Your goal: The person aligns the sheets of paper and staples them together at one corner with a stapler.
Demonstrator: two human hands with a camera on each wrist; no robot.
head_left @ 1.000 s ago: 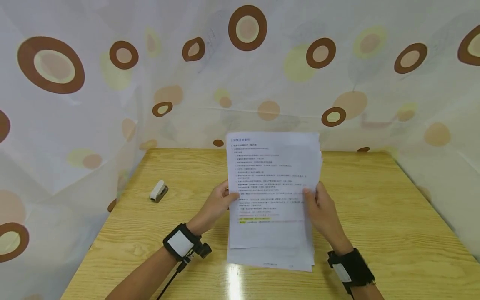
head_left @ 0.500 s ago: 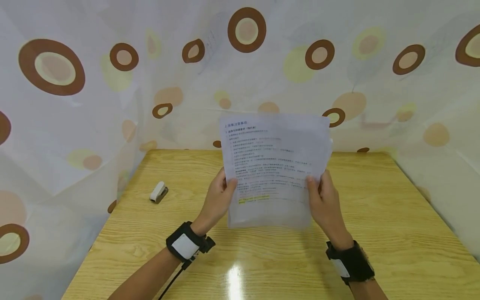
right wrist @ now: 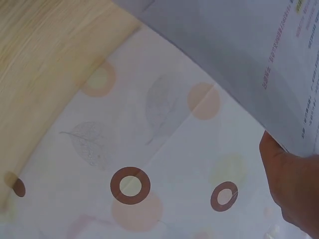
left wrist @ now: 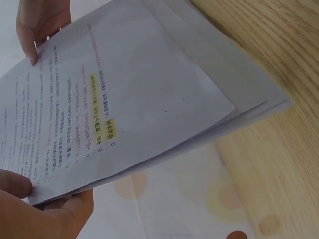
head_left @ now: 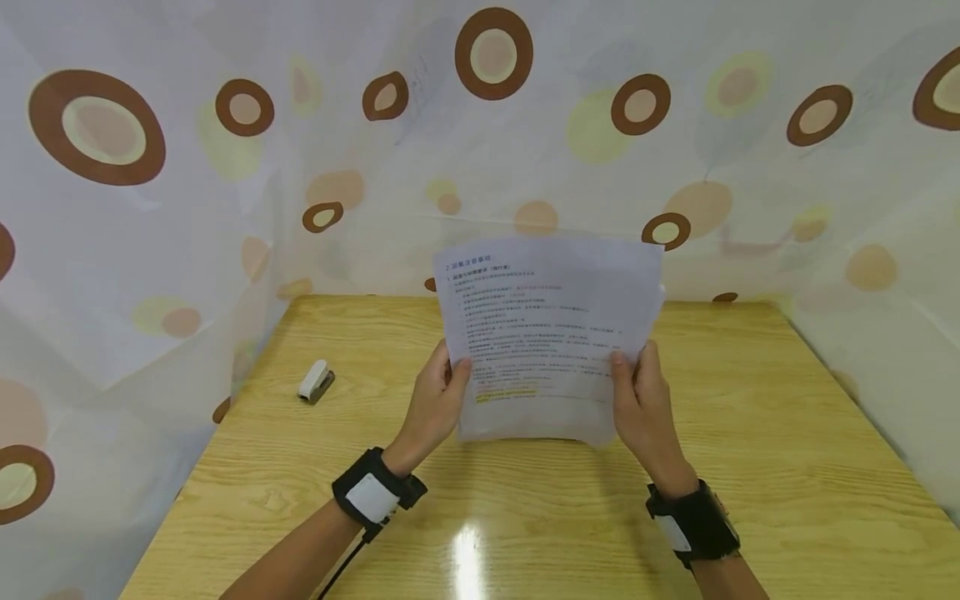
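Between both hands hangs a small stack of printed paper sheets [head_left: 547, 333], raised above the table and tilted toward the head camera. Dark text covers the top sheet, with yellow highlighted lines low down. My left hand [head_left: 435, 400] grips the left edge, thumb in front and fingers behind. On the opposite edge my right hand [head_left: 647, 412] pinches the sheets the same way. In the left wrist view the sheets [left wrist: 164, 114] lie unevenly, their lower edges fanned apart. The right wrist view catches the stack's edge [right wrist: 219, 59] and part of the right hand [right wrist: 294, 184].
A white and grey stapler [head_left: 317, 382] rests on the left part of the wooden table [head_left: 765, 467]. A patterned cloth [head_left: 420, 150] with brown rings hangs behind and beside the table. Both wrists wear black straps; a cable runs from the left one.
Both hands have lifted the sheets up off the tabletop and tilted them. Their lower edges were staggered in the head view and now look closer together. The stapler has stayed put.
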